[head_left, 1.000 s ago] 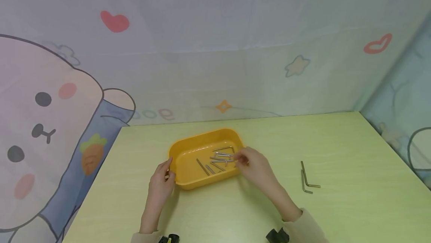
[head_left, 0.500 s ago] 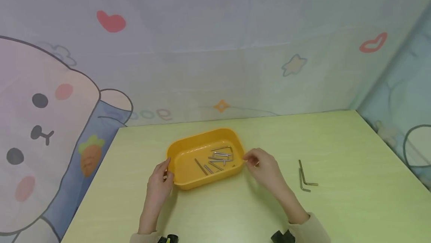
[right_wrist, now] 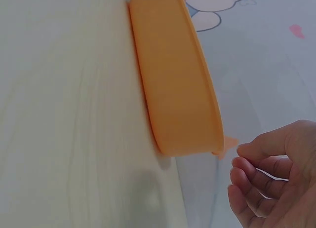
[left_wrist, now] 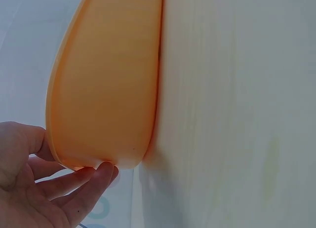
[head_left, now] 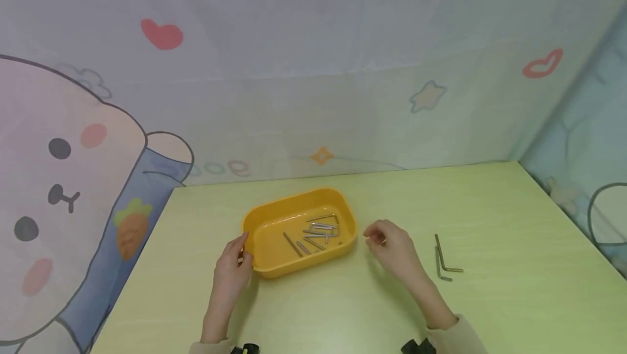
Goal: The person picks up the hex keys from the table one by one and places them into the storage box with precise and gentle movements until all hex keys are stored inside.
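My left hand (head_left: 231, 269) grips the left end of a yellow plastic tray (head_left: 266, 237), thumb and fingers on either side of the rim. The left wrist view shows the fingertips against the tray's outer wall (left_wrist: 106, 85). Inside lie several silver hex keys (head_left: 320, 227), mostly bunched toward the right end. Just off that end is my right hand (head_left: 395, 248), a small gap from the rim. In the right wrist view its fingers (right_wrist: 256, 178) are loosely bent with nothing between them, the thumb tip near the index finger.
Two L-shaped hex keys (head_left: 442, 256) lie side by side on the pale green table (head_left: 514, 223), right of my right hand. Behind the table hangs a printed cloth (head_left: 313, 43) with hearts and a cartoon animal.
My right hand has drawn back from the tray's right rim and moved right, leaving a gap. The left hand keeps its grip, and the tray stays in place.
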`<control>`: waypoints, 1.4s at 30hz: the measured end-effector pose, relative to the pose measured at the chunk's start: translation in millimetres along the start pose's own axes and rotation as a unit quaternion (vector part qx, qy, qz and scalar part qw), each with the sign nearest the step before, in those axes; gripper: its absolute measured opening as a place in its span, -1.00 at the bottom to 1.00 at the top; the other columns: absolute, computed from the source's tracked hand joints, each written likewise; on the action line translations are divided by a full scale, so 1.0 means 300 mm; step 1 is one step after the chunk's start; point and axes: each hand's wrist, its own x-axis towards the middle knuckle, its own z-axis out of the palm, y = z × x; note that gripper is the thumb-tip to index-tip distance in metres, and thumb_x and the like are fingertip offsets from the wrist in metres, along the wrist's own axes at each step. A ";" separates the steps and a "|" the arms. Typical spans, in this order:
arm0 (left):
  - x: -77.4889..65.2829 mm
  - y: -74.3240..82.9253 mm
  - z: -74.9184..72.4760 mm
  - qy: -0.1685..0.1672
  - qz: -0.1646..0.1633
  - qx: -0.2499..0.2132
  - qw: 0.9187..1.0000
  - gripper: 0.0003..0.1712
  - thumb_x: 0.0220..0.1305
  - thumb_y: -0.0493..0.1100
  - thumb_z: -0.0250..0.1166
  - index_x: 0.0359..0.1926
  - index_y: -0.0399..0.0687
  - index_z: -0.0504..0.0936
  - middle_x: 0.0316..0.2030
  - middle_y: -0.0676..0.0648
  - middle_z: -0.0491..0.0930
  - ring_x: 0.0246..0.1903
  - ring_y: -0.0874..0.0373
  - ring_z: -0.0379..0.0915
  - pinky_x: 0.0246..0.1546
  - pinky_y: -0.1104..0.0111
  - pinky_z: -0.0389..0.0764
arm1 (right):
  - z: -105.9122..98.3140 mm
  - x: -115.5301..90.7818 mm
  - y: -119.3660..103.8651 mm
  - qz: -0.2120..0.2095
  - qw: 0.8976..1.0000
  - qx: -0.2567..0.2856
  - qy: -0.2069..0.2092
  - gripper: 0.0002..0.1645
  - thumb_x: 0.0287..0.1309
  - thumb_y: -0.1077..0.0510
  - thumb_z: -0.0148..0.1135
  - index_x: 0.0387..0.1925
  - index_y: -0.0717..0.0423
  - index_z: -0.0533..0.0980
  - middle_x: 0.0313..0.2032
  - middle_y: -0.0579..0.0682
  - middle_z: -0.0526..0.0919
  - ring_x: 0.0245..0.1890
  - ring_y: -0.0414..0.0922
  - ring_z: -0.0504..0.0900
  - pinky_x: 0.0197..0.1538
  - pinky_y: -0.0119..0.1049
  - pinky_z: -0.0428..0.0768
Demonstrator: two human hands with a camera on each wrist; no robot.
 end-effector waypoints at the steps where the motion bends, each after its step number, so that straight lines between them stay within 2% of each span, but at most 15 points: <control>1: -0.001 0.001 0.000 -0.001 -0.001 0.000 1.000 -0.45 0.35 -0.31 -0.03 0.35 -0.26 0.32 0.26 -0.30 0.39 0.03 -0.13 0.51 0.03 0.09 0.63 | -0.001 -0.001 0.003 0.002 1.000 -0.001 0.000 -0.90 0.04 0.31 0.26 -0.34 0.14 0.60 -0.40 -0.02 0.62 -0.36 -0.20 0.53 -0.23 -0.33 0.60; 8: -0.002 -0.001 0.008 -0.001 0.000 -0.002 1.000 -0.45 0.34 -0.32 -0.03 0.35 -0.26 0.33 0.25 -0.31 0.40 0.01 -0.13 0.52 0.01 0.10 0.64 | -0.011 -0.005 0.032 0.006 1.000 -0.008 0.004 -0.89 0.03 0.33 0.27 -0.34 0.14 0.60 -0.40 -0.02 0.62 -0.37 -0.19 0.54 -0.23 -0.32 0.61; 22: -0.001 -0.002 0.001 0.004 0.009 0.007 1.000 -0.45 0.33 -0.32 -0.02 0.35 -0.26 0.32 0.25 -0.32 0.39 0.01 -0.14 0.52 -0.01 0.09 0.65 | -0.061 0.013 0.095 0.028 0.999 -0.021 0.003 -0.86 0.07 0.30 0.24 -0.27 0.18 0.59 -0.40 -0.02 0.60 -0.37 -0.16 0.53 -0.31 -0.40 0.48; 33: 0.001 -0.004 0.002 0.001 0.008 0.006 1.000 -0.45 0.34 -0.32 -0.03 0.36 -0.25 0.32 0.26 -0.30 0.39 0.01 -0.12 0.52 0.00 0.10 0.65 | -0.138 0.016 0.133 0.044 0.998 -0.034 0.002 -0.80 0.08 0.31 0.19 -0.20 0.25 0.57 -0.35 0.04 0.60 -0.30 -0.09 0.54 -0.23 -0.32 0.46; 42: -0.003 0.000 0.000 0.000 0.008 0.004 1.000 -0.45 0.35 -0.33 -0.03 0.36 -0.24 0.32 0.26 -0.30 0.39 0.00 -0.13 0.52 0.01 0.10 0.64 | -0.183 0.004 0.185 0.056 0.996 -0.062 -0.010 -0.79 0.11 0.30 0.16 -0.19 0.26 0.57 -0.36 0.04 0.58 -0.33 -0.09 0.52 -0.27 -0.32 0.46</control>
